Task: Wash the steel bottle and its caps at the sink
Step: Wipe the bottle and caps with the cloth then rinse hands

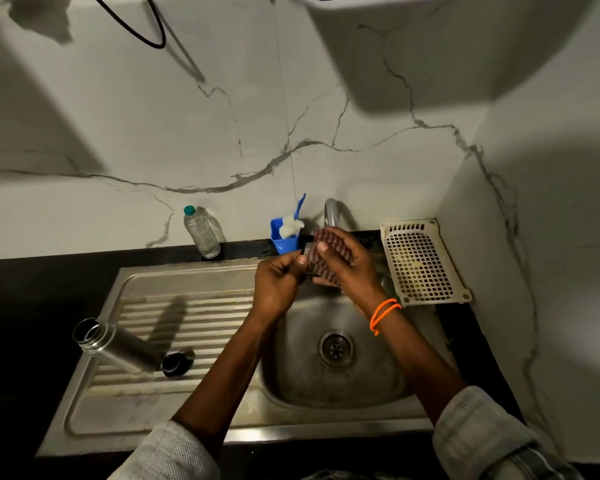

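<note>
The steel bottle (118, 344) stands uncapped on the ribbed drainboard (201, 313) at the left of the sink. A black cap (176, 364) lies just beside its base. Over the far rim of the basin (333, 375), my right hand (347, 268) holds a dark checked scrub pad (329, 254) under the tap (331, 211). My left hand (278, 282) pinches a small dark object, likely another cap (306, 249), against the pad; it is mostly hidden by my fingers.
A clear plastic bottle with a green cap (201, 232) stands at the wall. A blue holder with a brush (286, 233) sits left of the tap. A cream perforated tray (423, 261) lies right of the basin, by the side wall.
</note>
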